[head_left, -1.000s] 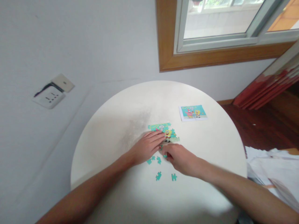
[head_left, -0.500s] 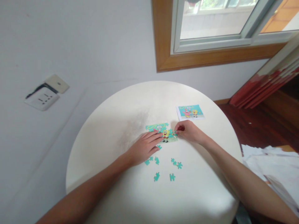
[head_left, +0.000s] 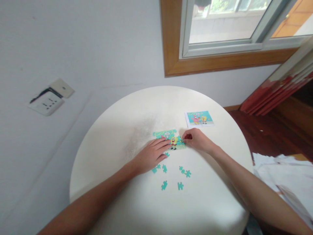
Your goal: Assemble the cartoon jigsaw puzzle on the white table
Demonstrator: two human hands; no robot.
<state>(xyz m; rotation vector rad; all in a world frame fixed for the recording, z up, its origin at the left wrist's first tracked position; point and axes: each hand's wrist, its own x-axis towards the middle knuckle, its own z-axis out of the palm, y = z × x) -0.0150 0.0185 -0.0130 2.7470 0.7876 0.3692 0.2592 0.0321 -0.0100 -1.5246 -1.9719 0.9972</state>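
A partly joined cartoon jigsaw puzzle [head_left: 174, 142] lies on the round white table [head_left: 117, 130]. My left hand [head_left: 156, 150] rests flat over its left part, fingers stretched out and hiding some of the picture. At the puzzle's right edge my right hand [head_left: 193, 138] pinches a small puzzle piece [head_left: 182, 140], mostly covered by the fingertips. One loose teal piece [head_left: 167, 154] lies by my left thumb. Nearer to me are several more, among them a teal piece [head_left: 164, 185], a notched piece [head_left: 180, 186] and a linked-looking pair [head_left: 185, 171].
A reference picture card [head_left: 200, 118] of the same cartoon lies beyond my right hand. White wall and a wood-framed window [head_left: 171, 65] stand behind the table. A wall socket [head_left: 47, 102] is at the left. Papers [head_left: 283, 176] lie to the right, below a red curtain [head_left: 264, 94].
My right hand has shifted slightly left, its pinched fingers closer against the puzzle's right edge. My left hand stays flat on the puzzle. The view has tilted very slightly.
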